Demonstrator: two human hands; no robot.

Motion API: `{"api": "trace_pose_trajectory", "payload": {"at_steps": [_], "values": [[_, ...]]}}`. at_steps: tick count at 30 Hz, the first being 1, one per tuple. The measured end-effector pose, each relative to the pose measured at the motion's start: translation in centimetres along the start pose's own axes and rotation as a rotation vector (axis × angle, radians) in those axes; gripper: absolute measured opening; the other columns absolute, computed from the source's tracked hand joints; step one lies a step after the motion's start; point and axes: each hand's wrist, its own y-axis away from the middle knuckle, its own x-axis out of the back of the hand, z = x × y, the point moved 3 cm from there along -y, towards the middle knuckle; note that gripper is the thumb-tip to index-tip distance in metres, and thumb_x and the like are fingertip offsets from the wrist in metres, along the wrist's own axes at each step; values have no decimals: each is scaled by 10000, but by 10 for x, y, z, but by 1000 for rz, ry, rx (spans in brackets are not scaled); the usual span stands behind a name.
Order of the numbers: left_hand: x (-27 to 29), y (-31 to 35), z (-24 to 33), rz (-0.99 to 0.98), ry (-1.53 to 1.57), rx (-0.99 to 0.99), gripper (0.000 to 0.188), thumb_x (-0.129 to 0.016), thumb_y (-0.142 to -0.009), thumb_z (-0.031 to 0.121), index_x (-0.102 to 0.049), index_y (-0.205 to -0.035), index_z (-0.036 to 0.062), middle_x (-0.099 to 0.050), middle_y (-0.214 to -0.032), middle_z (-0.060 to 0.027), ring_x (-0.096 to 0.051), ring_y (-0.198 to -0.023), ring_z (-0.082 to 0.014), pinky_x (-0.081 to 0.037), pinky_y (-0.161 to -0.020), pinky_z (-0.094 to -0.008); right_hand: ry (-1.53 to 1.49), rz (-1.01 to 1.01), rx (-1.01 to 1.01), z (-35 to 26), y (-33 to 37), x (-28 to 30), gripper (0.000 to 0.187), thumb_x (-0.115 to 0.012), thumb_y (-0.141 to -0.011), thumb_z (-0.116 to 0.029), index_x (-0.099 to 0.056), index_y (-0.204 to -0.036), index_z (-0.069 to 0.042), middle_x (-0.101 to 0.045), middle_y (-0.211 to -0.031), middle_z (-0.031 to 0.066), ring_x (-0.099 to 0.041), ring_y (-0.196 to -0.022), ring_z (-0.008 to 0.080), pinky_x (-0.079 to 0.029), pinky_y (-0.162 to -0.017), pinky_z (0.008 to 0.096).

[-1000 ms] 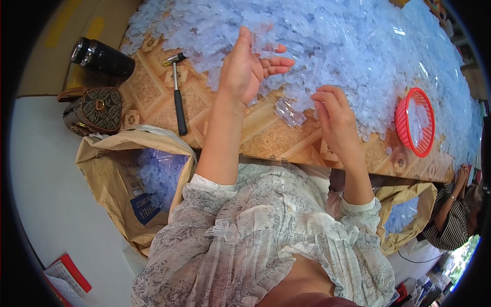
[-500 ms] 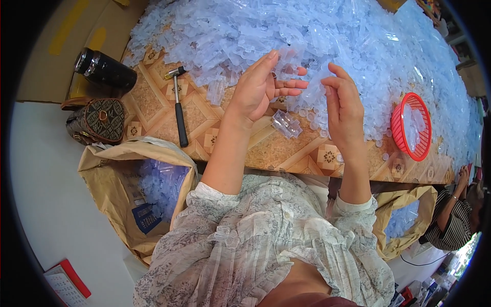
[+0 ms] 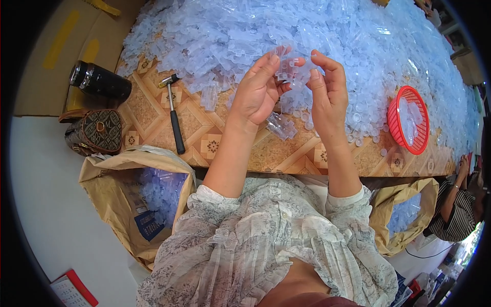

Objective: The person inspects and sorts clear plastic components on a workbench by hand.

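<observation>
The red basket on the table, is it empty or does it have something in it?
Partly filled: the red basket holds a layer of clear plastic pieces, with its mesh wall showing above them.

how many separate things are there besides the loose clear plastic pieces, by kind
hammer: 1
black flask: 1
patterned bag: 1
red basket: 1
brown sacks: 2
total: 6
Both hands hold a clear plastic piece.
</observation>
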Motion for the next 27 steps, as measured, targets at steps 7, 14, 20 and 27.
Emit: {"api": "trace_pose_trajectory", "payload": {"at_steps": [7, 14, 20, 27], "values": [[1, 0, -8, -99, 108, -91, 352, -599, -877, 15, -530, -1213, 95, -604, -1154, -76, -578, -1065, -185, -478, -920, -361, -54, 75, 43, 1, 2, -4, 317, -583, -917, -117, -520, -1216, -31, -546, -1229, 171, -581, -1063, 210, -499, -857, 321], [5, 0, -13, -49, -178, -239, 334, -609, -804, -114, -582, -1081, 69, -574, -1147, -66, -571, -1056, -168, -497, -906, -335, 344, -20, 177, -3, 4, -4, 395, -579, -904, -100, -511, -1287, -38, -555, -1240, 195, -575, -1093, 308, -499, -846, 352], [-10, 4, -6, 73, -391, -393, 263, -590, -802, -140, -557, -1001, 28, -546, -1100, -81, -584, -999, -156, -548, -832, -297, 212, 65, 130, -1, 0, 5, 389, -537, -936, -135, -493, -1312, -41, -576, -1210, 149, -599, -1021, 223, -514, -794, 317], [-11, 7, -7, 193, -304, -474, 202, -596, -854, -67, -492, -995, 32, -542, -1066, -98, -639, -960, -230, -570, -809, -329, -129, 69, -107, -8, 5, 1, 412, -499, -964, -146, -438, -1357, -39, -571, -1187, 115, -607, -944, 147, -506, -714, 252]]}}
